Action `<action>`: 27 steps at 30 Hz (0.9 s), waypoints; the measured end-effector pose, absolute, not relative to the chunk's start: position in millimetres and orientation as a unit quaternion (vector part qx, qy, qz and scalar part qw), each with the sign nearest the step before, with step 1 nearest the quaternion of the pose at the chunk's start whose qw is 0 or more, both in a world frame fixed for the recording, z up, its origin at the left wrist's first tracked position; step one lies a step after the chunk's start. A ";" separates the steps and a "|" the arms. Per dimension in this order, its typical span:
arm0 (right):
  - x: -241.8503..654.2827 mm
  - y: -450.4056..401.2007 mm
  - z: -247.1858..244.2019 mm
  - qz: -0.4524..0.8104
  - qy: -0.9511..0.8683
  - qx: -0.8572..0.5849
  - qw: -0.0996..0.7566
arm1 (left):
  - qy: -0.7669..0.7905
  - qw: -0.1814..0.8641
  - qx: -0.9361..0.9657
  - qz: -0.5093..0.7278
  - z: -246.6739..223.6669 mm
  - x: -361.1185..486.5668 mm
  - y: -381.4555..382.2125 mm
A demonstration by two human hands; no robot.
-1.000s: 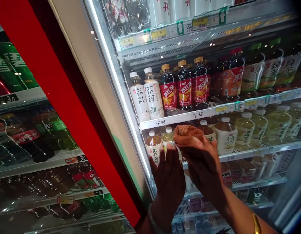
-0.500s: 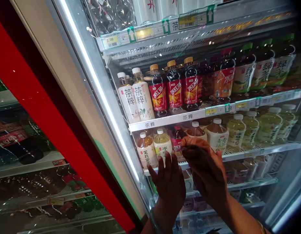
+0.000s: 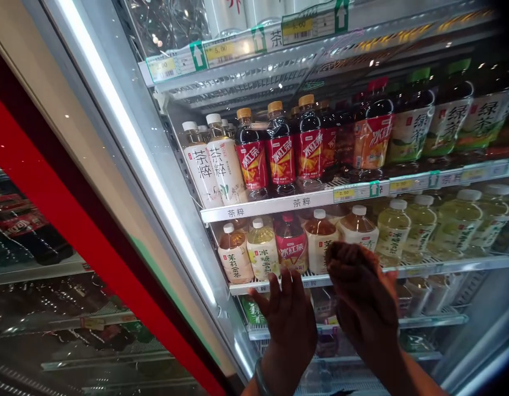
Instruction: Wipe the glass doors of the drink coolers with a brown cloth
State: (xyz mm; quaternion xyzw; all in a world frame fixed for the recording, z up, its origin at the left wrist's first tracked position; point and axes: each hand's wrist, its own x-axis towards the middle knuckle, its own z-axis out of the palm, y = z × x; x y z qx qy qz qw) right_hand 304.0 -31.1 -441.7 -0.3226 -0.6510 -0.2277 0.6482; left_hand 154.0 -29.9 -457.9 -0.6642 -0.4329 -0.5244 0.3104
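Observation:
My left hand [image 3: 288,316] is open, fingers spread and pointing up, with a band on the wrist. It is in front of the lower bottle shelf, nearest the red-labelled iced tea bottle [image 3: 293,253] and the pale yellow drink bottle [image 3: 263,256]. To its right, my right hand [image 3: 364,297] is closed around a crumpled reddish-brown cloth [image 3: 372,257], mostly hidden in the dark fingers. Behind it stand a brown tea bottle [image 3: 320,245] and a white-labelled tea bottle [image 3: 359,225]. Glass with reflected light specks covers the shelves; I cannot tell whether either hand touches it.
A bright light strip [image 3: 143,187] runs down the cooler's left side, beside a beige and red frame [image 3: 73,209]. Several dark tea bottles [image 3: 281,159] fill the middle shelf. Price tags line the shelf edge [image 3: 263,208]. Another drinks cooler [image 3: 32,269] is at left.
My right hand with the cloth has moved right and slightly down across the lower shelf. My left hand remains spread, a little lower. The view has shifted, so the shelves sit further left.

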 end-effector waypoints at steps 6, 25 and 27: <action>319.0 -30.4 -463.0 -0.213 -0.692 -0.314 0.614 | -0.417 0.301 -0.676 -0.528 -459.5 163.8 -32.2; 429.4 -23.7 -452.4 -0.257 -0.638 -0.318 0.652 | -0.447 0.363 -0.668 -0.471 -461.6 252.5 -29.0; 427.9 -26.4 -463.5 -0.245 -0.636 -0.319 0.658 | -0.459 0.357 -0.667 -0.465 -461.0 256.7 -27.6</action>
